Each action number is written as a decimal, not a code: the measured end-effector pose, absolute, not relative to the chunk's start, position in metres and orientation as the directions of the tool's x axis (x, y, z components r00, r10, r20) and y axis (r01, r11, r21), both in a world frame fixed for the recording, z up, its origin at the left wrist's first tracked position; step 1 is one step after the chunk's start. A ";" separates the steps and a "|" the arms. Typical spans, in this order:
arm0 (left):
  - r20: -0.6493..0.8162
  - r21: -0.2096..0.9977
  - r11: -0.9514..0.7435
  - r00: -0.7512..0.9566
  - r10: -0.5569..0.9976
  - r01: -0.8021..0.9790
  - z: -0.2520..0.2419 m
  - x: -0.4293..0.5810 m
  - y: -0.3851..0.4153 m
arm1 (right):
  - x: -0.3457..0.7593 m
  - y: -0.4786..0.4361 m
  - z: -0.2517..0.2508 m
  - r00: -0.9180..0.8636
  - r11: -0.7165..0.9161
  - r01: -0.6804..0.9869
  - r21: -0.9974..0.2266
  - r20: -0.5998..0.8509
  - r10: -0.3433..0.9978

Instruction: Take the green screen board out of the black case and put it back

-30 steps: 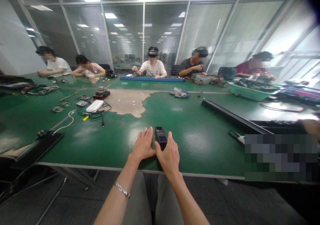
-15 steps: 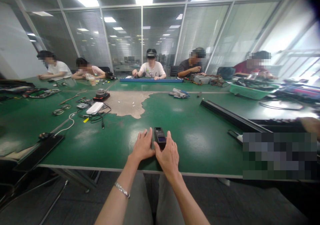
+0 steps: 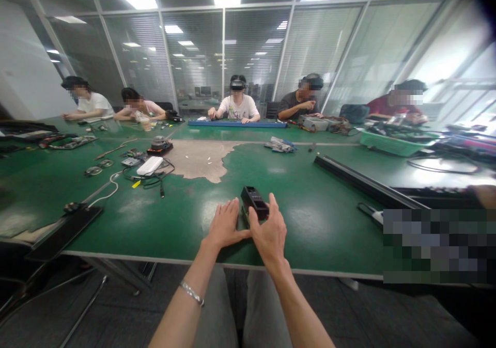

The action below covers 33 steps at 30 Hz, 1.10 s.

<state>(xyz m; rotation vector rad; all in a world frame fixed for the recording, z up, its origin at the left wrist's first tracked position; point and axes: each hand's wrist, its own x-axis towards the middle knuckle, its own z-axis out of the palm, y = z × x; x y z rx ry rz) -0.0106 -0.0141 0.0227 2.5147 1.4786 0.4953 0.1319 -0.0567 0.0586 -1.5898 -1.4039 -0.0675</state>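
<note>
A small black handheld device point(image 3: 253, 200) sits near the front edge of the green table point(image 3: 310, 219), its far end tipped up off the surface. My right hand point(image 3: 271, 234) grips its near end, thumb on the left side and fingers along the right. Beside the device on the left, my left hand point(image 3: 223, 226) lies flat on the table with fingers stretched out and the thumb reaching toward the device's base. A silver bracelet point(image 3: 191, 292) is on my left wrist.
A white box point(image 3: 149, 165) with tangled cables lies to the far left. A long black bar point(image 3: 364, 184) runs along the right, a flat black strip point(image 3: 64, 228) sits at the left edge. Several people work at the far side behind a blue bar point(image 3: 236, 123) and green tray point(image 3: 387, 144).
The device lay flat between my hands; now my right hand has closed on it and tipped its far end up. The left hand has stayed flat beside it.
</note>
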 end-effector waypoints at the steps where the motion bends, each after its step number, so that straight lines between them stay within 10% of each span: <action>1: 0.190 0.319 -0.487 0.449 0.873 0.813 0.023 -0.010 -0.014 | 0.137 -0.056 0.062 0.353 0.160 0.763 -0.627 0.610 0.710; 33: 0.183 0.261 -0.483 0.449 0.875 0.836 0.024 -0.007 -0.014 | 0.187 -0.053 0.006 0.330 0.053 0.810 -0.584 0.529 0.782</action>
